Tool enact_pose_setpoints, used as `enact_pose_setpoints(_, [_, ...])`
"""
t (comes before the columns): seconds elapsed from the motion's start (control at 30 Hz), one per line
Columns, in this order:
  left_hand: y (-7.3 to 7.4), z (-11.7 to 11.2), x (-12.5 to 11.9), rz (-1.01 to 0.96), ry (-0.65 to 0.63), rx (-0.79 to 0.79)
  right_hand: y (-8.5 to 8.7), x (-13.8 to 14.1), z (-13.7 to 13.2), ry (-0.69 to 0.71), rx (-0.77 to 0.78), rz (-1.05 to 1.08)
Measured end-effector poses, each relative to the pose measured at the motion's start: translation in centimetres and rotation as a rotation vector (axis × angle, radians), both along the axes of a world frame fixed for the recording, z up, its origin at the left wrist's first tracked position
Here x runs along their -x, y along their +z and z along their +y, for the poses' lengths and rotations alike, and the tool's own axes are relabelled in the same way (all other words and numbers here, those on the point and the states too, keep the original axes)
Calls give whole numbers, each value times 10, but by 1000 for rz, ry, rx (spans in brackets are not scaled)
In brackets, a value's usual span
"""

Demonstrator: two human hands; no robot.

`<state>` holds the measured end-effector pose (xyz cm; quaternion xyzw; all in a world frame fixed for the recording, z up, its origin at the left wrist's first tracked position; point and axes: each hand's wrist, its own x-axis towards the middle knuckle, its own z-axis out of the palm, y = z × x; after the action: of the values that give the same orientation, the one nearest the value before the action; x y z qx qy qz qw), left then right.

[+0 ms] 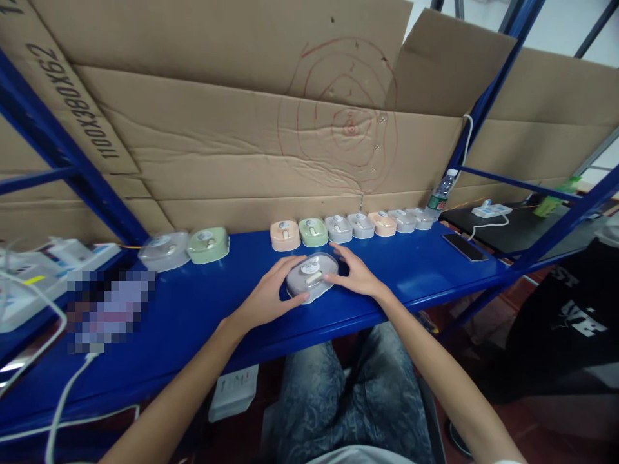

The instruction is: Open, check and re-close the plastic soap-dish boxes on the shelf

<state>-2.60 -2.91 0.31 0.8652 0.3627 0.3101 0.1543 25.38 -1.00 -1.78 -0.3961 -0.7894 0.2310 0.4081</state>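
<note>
A pale lilac rounded box with a white latch on its lid sits on the blue shelf near its front edge. My left hand cups its left side with curled fingers. My right hand grips its right side, thumb on the lid. Behind it runs a row of several similar boxes in peach, green, grey and white. Two more boxes, one clear and one green, stand further left.
Cardboard sheets back the shelf between blue uprights. A phone and a water bottle lie at the right end. White power strips and cables crowd the left. Another person in a black shirt sits at right.
</note>
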Motion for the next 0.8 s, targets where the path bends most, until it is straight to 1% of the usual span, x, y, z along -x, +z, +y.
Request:
enact_pose_setpoints(0.1, [-3, 0, 0, -33, -52, 31, 1, 9, -3, 79, -46, -80])
enact_pose_setpoints(0.17, [-5, -1, -1, -46, -86, 47, 2, 12, -10, 39, -64, -143])
enact_pose_setpoints(0.23, [-6, -2, -3, -30, -107, 63, 2, 13, -18, -48, -47, -194])
enact_pose_setpoints(0.3, [-8, -2, -4, -8, -81, 83, 3, 14, -23, -96, -40, -226])
enact_pose_setpoints(0.33, [-9, -2, -4, -1, -54, 98, 3, 15, -24, -92, -48, -227])
enact_pose_setpoints(0.4, [-11, -1, -4, 2, 1, 129, 3, 16, -25, -48, -71, -200])
enact_pose_setpoints(0.47, [-12, 0, -4, 3, 26, 161, 2, 17, -24, 5, -74, -157])
enact_pose_setpoints(0.57, [-11, 1, -4, 7, 35, 198, 2, 15, -19, 15, -8, -5])
enact_pose_setpoints(0.63, [-11, 1, -4, 17, 48, 207, 4, 4, -12, -27, 39, 116])
enact_pose_setpoints(0.67, [-11, 1, -4, 25, 59, 205, 5, -5, -9, -61, 52, 158])
enact_pose_setpoints(0.73, [-13, 2, -3, 48, 75, 199, 9, -33, -5, -168, 50, 191])
enact_pose_setpoints(0.8, [-15, 2, -2, 75, 72, 185, 10, -67, -4, -317, 19, 183])
